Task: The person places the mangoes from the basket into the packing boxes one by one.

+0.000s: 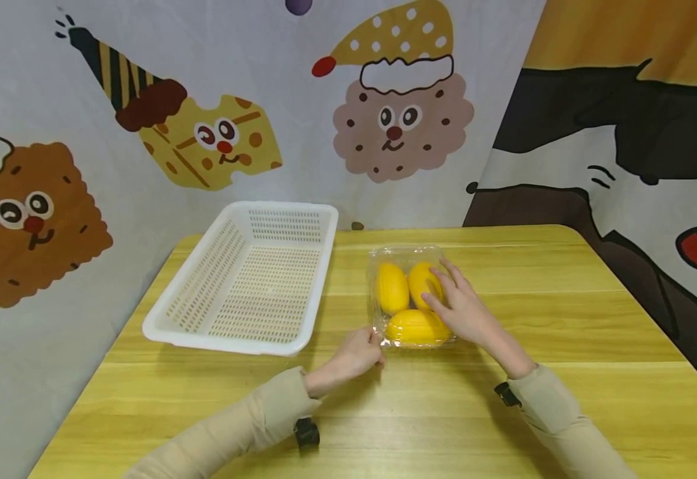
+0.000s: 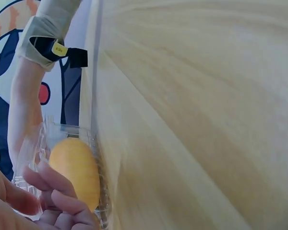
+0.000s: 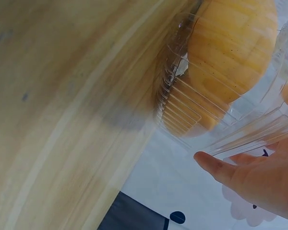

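Observation:
A clear plastic clamshell box (image 1: 379,256) stands on the table with three yellow oval fruits inside: one at the left (image 1: 393,289), one at the right (image 1: 423,286) and one lying crosswise in front (image 1: 417,326). At the box's front left corner, my left hand (image 1: 355,354) pinches the edge with curled fingers. My right hand (image 1: 464,309) rests over the box's right side, fingers spread and partly covering the right fruit. The right wrist view shows the thumb (image 3: 216,167) along the ribbed plastic rim.
To the left of the box is a white plastic basket (image 1: 309,326) with slotted walls, nothing in it. Both stand on a wooden table (image 1: 444,419). A cloth with cartoon prints (image 1: 300,133) hangs right behind the table's back edge.

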Motion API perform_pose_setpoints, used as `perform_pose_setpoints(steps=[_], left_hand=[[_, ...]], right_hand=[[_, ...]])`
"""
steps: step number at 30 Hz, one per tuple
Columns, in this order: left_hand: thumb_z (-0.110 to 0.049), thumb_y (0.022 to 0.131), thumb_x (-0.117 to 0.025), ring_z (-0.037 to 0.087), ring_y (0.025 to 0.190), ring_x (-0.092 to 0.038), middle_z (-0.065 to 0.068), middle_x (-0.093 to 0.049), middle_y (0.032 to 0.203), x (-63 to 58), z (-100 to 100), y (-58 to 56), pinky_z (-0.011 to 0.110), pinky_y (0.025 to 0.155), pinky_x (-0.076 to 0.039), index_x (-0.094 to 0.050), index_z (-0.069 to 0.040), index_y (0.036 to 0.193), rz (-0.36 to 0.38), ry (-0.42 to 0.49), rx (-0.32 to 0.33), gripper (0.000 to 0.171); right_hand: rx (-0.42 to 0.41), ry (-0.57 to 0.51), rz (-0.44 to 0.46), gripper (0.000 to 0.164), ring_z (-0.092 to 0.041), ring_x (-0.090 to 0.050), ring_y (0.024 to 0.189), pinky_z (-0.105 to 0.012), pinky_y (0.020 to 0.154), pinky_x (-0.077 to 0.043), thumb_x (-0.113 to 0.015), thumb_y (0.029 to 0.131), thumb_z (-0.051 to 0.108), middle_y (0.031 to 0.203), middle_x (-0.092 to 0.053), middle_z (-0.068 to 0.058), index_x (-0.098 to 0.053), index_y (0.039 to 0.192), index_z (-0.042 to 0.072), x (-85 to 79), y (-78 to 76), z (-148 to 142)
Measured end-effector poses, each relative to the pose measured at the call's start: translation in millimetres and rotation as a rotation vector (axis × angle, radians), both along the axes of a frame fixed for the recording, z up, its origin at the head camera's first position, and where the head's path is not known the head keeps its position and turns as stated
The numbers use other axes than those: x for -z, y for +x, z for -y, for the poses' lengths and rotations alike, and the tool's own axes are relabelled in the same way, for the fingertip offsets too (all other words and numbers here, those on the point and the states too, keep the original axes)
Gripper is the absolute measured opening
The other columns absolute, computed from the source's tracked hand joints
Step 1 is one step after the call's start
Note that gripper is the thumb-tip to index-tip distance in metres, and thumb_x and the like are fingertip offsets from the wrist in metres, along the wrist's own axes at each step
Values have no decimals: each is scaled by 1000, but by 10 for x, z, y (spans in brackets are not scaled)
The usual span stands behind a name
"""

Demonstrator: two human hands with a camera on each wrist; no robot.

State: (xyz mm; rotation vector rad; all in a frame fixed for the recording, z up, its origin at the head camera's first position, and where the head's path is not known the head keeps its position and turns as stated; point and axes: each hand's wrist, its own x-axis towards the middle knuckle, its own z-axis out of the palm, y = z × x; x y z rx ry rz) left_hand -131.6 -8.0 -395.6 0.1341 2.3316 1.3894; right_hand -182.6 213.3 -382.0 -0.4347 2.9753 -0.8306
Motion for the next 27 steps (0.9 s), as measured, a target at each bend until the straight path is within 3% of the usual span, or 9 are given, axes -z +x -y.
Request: perform_pose_setpoints(steps=[6, 10, 12, 15, 19, 23, 27], left_hand=[[-9, 97, -43, 11, 54, -40, 8, -59, 70, -15, 7, 6, 20, 47, -30, -57, 4, 92, 33, 0, -12, 20], [-13, 100, -41, 9, 48, -34, 8, -58, 65, -83, 40, 2, 19, 43, -27, -60, 6, 86, -13, -66, 51, 30], [-16, 101, -40, 8, 44, -31, 4, -53, 59, -149, 62, 14, 18, 40, -27, -62, 5, 85, -59, -153, 113, 34], [-22, 102, -41, 6, 40, -28, -2, -45, 53, -271, 80, 47, 16, 36, -25, -61, -4, 74, -175, -373, 228, 39], [-10, 95, -48, 6, 42, -34, -3, -40, 55, -488, 79, 38, 14, 36, -28, -52, -10, 67, -356, -600, 331, 28], [-4, 91, -51, 8, 45, -38, 1, -46, 60, -783, 59, -129, 15, 37, -30, -56, -5, 79, -372, -594, 321, 13], [-12, 94, -52, 8, 46, -37, 1, -48, 63, -980, 7, -475, 16, 39, -29, -57, -4, 90, -299, -491, 232, 11]], right_hand=[[-3, -7, 11, 69, -48, -18, 141, -67, 108, -25, -42, 98, 48, 159, -6, -19, -25, 149, 4, -4, 1, 2], [-3, -12, 16, 69, -47, -17, 142, -67, 108, -26, -41, 98, 48, 160, -6, -18, -25, 149, 4, -5, 3, 0], [-3, -11, 17, 69, -47, -17, 142, -67, 108, -26, -41, 98, 48, 160, -6, -19, -25, 149, 4, -2, 5, -2], [-2, -6, 18, 69, -47, -18, 142, -66, 108, -26, -41, 98, 47, 159, -6, -19, -25, 149, 3, 3, 7, -1], [-3, -2, 23, 69, -48, -17, 141, -66, 108, -25, -41, 98, 47, 159, -6, -19, -25, 149, 2, -2, 9, 1], [-2, -3, 26, 69, -48, -17, 141, -67, 108, -25, -41, 99, 47, 159, -6, -19, -25, 149, 3, -14, 5, 1], [-1, -2, 27, 69, -48, -17, 141, -67, 107, -25, -41, 99, 47, 159, -6, -19, -25, 149, 3, -15, -8, -3]])
